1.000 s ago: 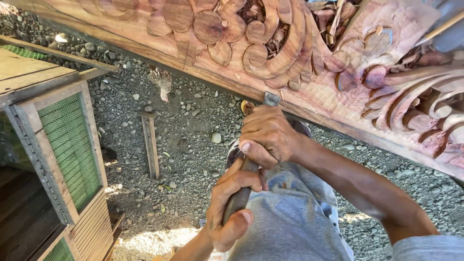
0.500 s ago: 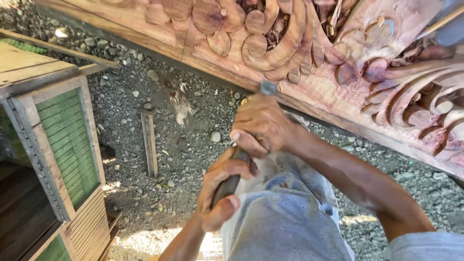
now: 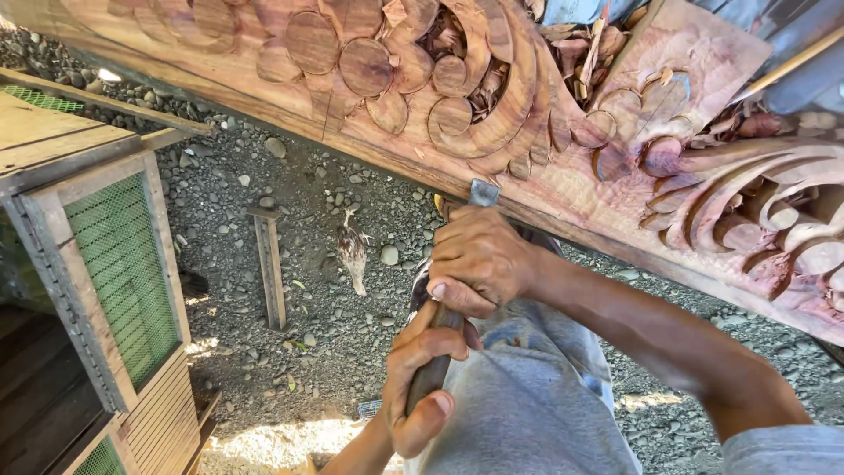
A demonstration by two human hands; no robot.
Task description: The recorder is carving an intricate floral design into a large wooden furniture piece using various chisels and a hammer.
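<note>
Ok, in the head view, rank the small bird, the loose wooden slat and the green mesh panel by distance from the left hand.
From the left hand:
1. Small bird, on the gravel just up-left.
2. Loose wooden slat, further left on the gravel.
3. Green mesh panel, far left in the wooden frame.

The bird (image 3: 353,251) has walked right across the gravel (image 3: 290,290), from the wooden stake (image 3: 269,264) toward the hands.

Two hands (image 3: 470,264), one chisel (image 3: 482,193), one carved plank (image 3: 563,167), one bird (image 3: 353,251).
</note>
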